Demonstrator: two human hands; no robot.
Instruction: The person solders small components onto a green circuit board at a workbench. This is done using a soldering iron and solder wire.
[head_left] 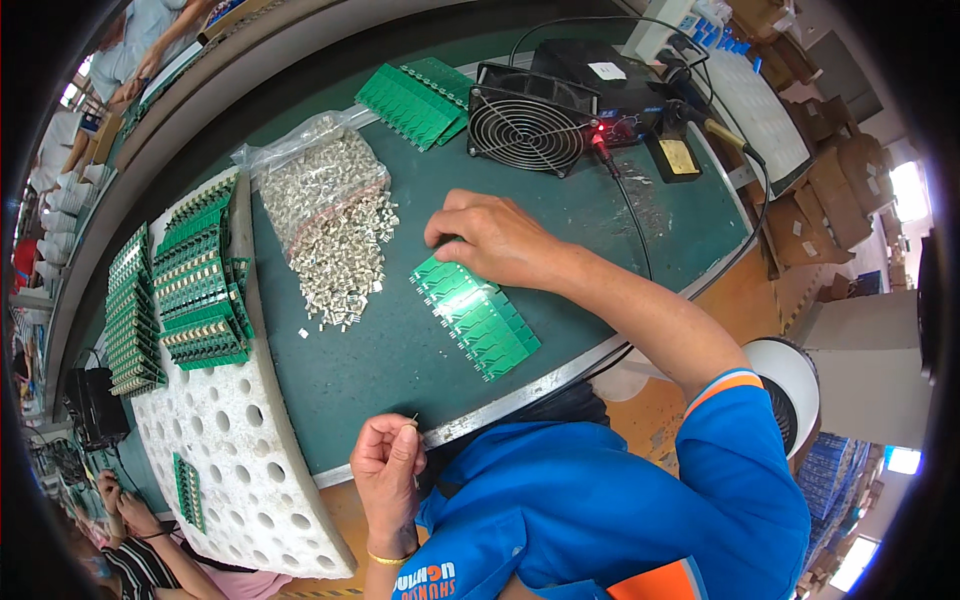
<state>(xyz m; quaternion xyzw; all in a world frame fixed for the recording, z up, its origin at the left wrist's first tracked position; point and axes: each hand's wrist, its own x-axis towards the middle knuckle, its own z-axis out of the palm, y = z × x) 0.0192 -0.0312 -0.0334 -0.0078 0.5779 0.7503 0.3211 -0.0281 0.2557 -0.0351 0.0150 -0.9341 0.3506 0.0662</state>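
My right hand (490, 238) is closed at the far end of a green circuit board panel (480, 325), thumb against its edge; the fingertips are partly hidden. The panel lies aslant on the dark green bench top, with small pale parts along its left edge. My left hand (388, 460) hovers near the bench's front edge, thumb and forefinger pinching a tiny thin piece too small to name. Left of the panel, small metallic connectors (345, 265) spill in a heap from a clear plastic bag (315, 175).
White foam board (225, 440) with holes carries rows of populated circuit boards (200, 290) at left. More green panels (415, 100) lie at the back. A black fan (528, 125) stands beside a soldering station (610, 85); a cable crosses the right side. Another person's hands (125, 505) show lower left.
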